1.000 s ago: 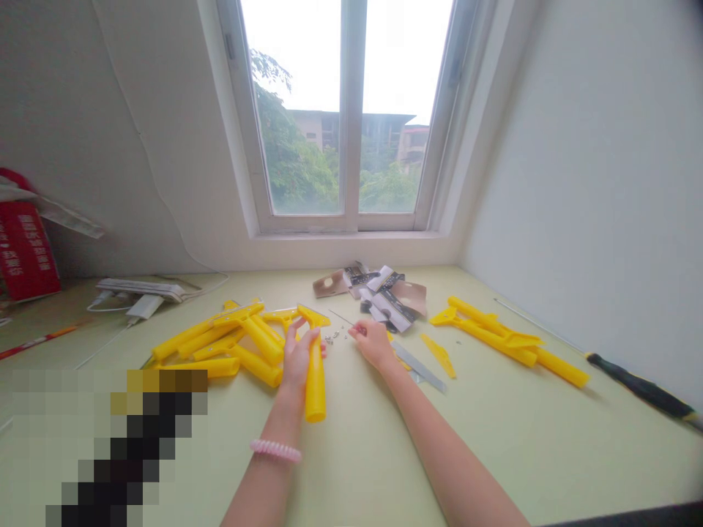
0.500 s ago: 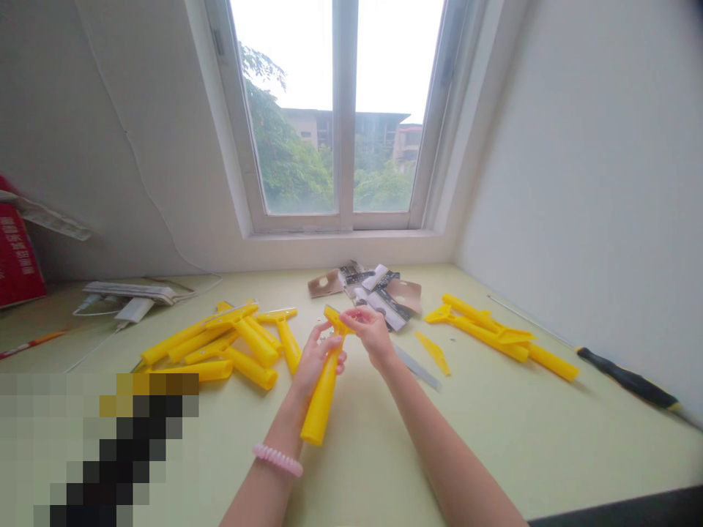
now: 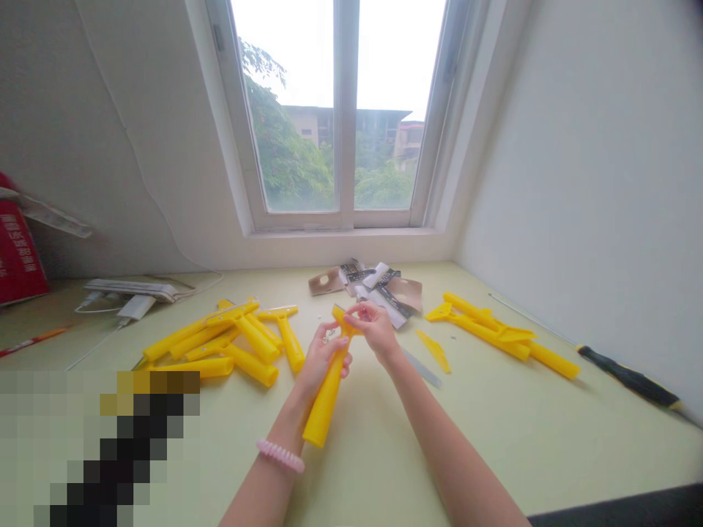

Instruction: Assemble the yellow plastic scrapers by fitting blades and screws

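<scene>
My left hand (image 3: 324,357) is wrapped round a yellow plastic scraper (image 3: 328,399), its hollow handle end slanting down toward me. At the scraper's head, the thumb and fingers of my right hand (image 3: 376,329) are closed in a pinch. Whatever small thing may lie between those fingertips is hidden. Small metal bits (image 3: 329,335), perhaps screws or nuts, lie on the table just behind my left fingers. To the right of my right hand are a flat yellow plastic piece (image 3: 433,351) and a thin grey blade strip (image 3: 422,368), partly covered by my wrist.
Several yellow scrapers (image 3: 255,337) are piled at left, and more yellow scraper parts (image 3: 494,329) lie at right. Torn card packaging (image 3: 387,296) sits behind my hands. A long black-handled screwdriver (image 3: 629,377) rests near the right wall. A power strip (image 3: 132,291) is at far left.
The scraper's head has shifted slightly to the right, together with my left hand. My right hand stays pinched at the head, its fingers a little moved.
</scene>
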### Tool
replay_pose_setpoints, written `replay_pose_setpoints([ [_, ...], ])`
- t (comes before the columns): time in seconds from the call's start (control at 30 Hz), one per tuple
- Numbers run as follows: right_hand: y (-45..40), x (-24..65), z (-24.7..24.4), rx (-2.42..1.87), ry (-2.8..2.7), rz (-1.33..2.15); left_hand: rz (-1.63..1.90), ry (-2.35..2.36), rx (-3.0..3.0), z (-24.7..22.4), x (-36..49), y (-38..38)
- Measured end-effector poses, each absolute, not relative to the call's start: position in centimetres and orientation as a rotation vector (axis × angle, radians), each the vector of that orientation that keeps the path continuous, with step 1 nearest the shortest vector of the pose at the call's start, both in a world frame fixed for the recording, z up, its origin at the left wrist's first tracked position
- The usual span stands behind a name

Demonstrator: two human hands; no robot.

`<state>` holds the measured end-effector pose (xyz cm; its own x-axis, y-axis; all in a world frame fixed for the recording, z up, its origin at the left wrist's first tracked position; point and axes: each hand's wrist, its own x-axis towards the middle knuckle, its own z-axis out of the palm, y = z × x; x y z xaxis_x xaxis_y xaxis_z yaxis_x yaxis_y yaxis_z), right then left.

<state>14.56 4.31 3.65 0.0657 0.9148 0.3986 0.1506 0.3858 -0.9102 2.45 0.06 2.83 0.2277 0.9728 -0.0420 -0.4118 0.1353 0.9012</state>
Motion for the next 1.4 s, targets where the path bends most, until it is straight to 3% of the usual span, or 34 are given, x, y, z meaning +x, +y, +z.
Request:
replay_pose_setpoints([
  [0.3, 4.3, 14.4, 3.5, -1.108, -1.514, 0.765, 1.257, 0.810, 0.811, 2.7, 2.3, 0.5],
  [0.77, 1.1, 19.1, 7.6, -1.047, -1.390, 0.351, 1.356, 0.902, 0.734, 2.3, 1.8, 0.9],
  [1.4, 1.5, 17.8, 6.8, -1.001, -1.686, 0.388, 1.305, 0.873, 0.793, 2.9, 1.9, 0.4],
])
